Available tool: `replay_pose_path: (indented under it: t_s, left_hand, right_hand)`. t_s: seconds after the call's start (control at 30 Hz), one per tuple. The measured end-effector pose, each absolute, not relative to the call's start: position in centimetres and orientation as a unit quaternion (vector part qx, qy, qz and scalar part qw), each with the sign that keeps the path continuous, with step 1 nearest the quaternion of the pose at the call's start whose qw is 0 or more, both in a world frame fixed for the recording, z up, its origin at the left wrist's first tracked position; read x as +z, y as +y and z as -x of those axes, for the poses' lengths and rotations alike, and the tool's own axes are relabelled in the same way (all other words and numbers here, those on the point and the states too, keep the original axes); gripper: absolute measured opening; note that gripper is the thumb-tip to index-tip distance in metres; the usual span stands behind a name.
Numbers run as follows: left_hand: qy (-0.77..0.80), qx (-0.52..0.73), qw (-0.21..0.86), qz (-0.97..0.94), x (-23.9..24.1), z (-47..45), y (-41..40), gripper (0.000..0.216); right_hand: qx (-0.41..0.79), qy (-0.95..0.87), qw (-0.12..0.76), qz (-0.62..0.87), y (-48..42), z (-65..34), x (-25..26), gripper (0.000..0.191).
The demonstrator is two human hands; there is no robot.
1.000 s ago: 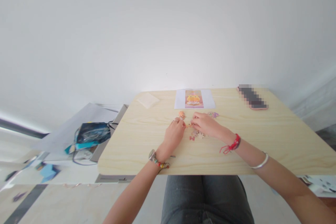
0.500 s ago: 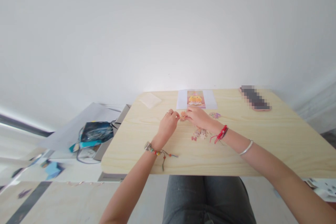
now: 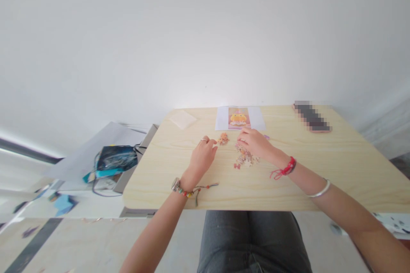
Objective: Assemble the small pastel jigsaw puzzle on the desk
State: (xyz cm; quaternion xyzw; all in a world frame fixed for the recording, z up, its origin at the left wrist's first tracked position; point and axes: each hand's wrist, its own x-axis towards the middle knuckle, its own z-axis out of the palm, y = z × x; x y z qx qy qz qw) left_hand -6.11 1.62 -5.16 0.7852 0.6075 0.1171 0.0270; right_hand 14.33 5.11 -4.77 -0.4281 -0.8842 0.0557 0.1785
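My left hand point(image 3: 201, 155) rests on the pale wooden table point(image 3: 166, 166), fingers curled, its fingertips just left of a small joined orange cluster of puzzle pieces point(image 3: 223, 138). My right hand point(image 3: 254, 143) lies to the right of that cluster, fingers bent down over the top of a loose pile of puzzle pieces point(image 3: 244, 158). Whether either hand pinches a piece is too small to make out. A printed picture sheet point(image 3: 240, 118) showing a yellow figure lies beyond the hands.
A pinkish phone point(image 3: 311, 116) lies at the table's far right. A pale square sheet point(image 3: 182, 118) sits at the far left corner. Left of the table, on a lower surface, is a dark blue bag point(image 3: 115, 158) with cables. My knees show under the front edge.
Both hands had met at the orange cluster; now they have drawn apart. The right hand moved right onto the loose pile, the left pulled slightly back, leaving the cluster lying free.
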Motion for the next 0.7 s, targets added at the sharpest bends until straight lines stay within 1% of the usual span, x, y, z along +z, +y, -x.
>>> replay_pose_path:
  t_s: [0.17,0.3,0.47,0.6,0.7]
  left_hand:
    - [0.564,0.102,0.103,-0.813,-5.2,4.4,-0.3,0.019]
    - [0.54,0.093,0.136,-0.825,-5.3,3.0,-1.2,0.019]
    - [0.565,0.076,0.113,-0.814,-5.3,1.6,-1.7,0.019]
    - [0.58,0.058,0.085,-0.808,-5.5,0.5,-1.9,0.019]
    - [0.583,0.053,0.076,-0.807,-5.4,0.0,-1.9,0.018]
  right_hand:
    - [0.106,-0.893,0.172,0.402,2.3,-16.4,-4.1,0.015]
    - [0.108,-0.911,0.164,0.362,0.8,-16.4,-4.3,0.014]
    - [0.078,-0.914,0.155,0.366,0.7,-15.9,-5.1,0.015]
    - [0.084,-0.913,0.171,0.362,1.2,-15.8,-5.7,0.015]
    - [0.086,-0.914,0.165,0.36,1.4,-16.0,-6.0,0.016]
